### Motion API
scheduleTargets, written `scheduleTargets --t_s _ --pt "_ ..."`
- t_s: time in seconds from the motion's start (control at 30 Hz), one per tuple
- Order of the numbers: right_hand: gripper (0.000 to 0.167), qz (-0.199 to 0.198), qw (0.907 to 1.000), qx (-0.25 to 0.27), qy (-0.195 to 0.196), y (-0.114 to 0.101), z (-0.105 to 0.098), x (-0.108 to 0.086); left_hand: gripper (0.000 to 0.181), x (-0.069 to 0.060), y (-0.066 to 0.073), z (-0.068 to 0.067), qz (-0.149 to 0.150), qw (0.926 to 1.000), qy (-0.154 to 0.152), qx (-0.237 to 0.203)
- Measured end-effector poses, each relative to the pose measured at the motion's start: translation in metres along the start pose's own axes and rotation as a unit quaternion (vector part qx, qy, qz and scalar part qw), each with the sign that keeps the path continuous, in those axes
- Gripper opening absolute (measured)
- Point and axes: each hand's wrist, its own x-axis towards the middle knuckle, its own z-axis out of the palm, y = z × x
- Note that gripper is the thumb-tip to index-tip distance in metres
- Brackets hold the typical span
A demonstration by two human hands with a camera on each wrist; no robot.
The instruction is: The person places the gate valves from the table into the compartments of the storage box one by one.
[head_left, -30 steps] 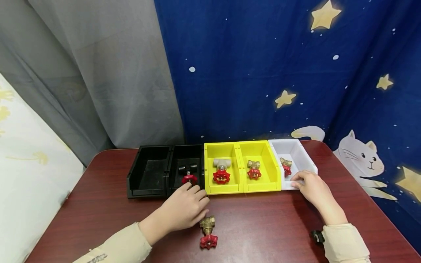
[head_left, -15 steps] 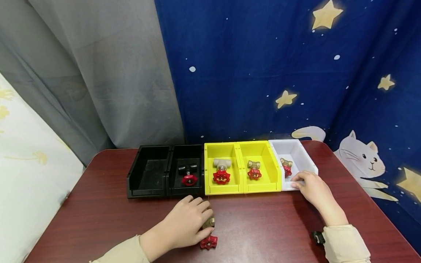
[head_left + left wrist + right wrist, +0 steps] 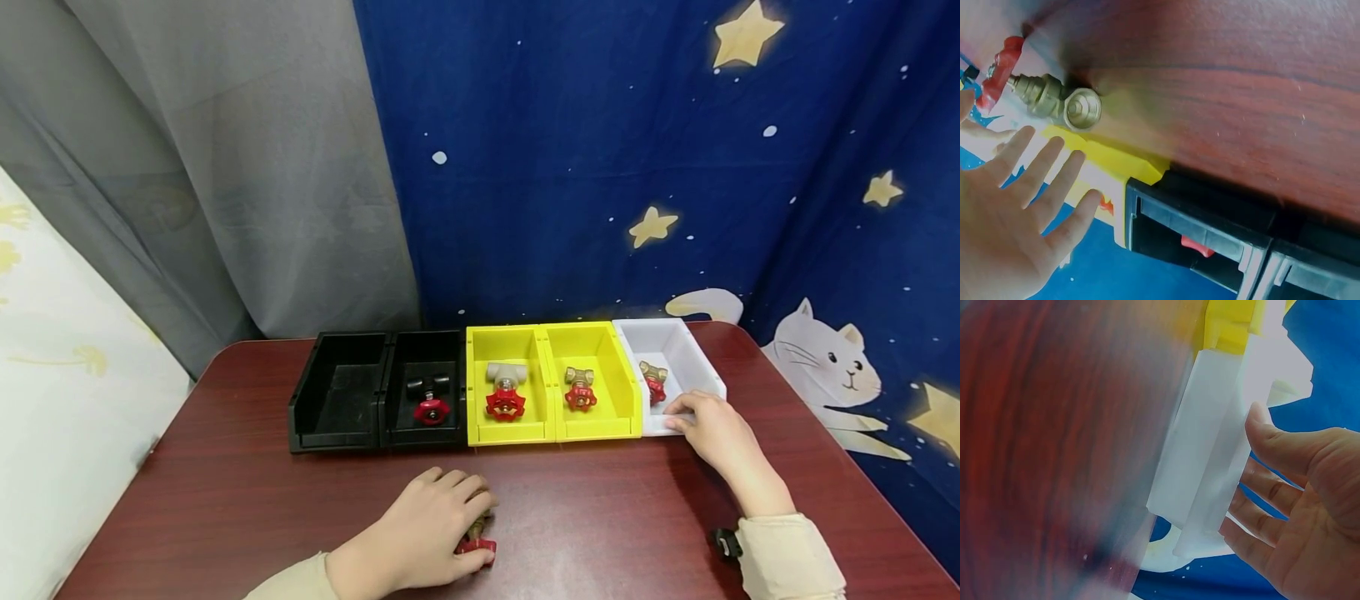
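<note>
In the head view my left hand [image 3: 431,529] hovers over a brass gate valve [image 3: 480,527] with a red handwheel, covering much of it. The left wrist view shows this brass valve [image 3: 1044,97] on the tabletop beside my spread, straight fingers [image 3: 1047,181], which are not closed round it. At the far right, my right hand [image 3: 712,429] is at the front lip of the white bin [image 3: 686,367]. The right wrist view has the thumb [image 3: 1263,428] in front of that lip and the fingertips hidden behind it. A brass valve [image 3: 653,382] with a red handwheel lies inside the white bin.
Two yellow bins hold a grey-bodied valve [image 3: 506,390] and a brass valve [image 3: 580,388]. Left of them, one black bin holds a black-bodied valve [image 3: 431,400]; the leftmost black bin [image 3: 337,433] shows only its bare interior. Curtains stand behind the red-brown table [image 3: 600,517].
My left hand has moved back from the front of the black bin, toward the table's near side, and over the loose brass valve. The right hand stays at the white bin.
</note>
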Motion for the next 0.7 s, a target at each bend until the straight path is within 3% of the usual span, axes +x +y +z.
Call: scheduleTargets --t_s 0.33,0.7 --pt "0.008 -0.004 1.0 0.0 0.006 0.0 0.003 -0.001 0.063 -0.001 0.003 0.009 -0.021 0.9962 -0.084 -0.011" --pt "0.009 -0.004 1.0 -0.002 0.006 0.002 0.003 -0.001 0.067 -0.001 0.005 0.013 -0.023 0.9935 -0.112 0.001"
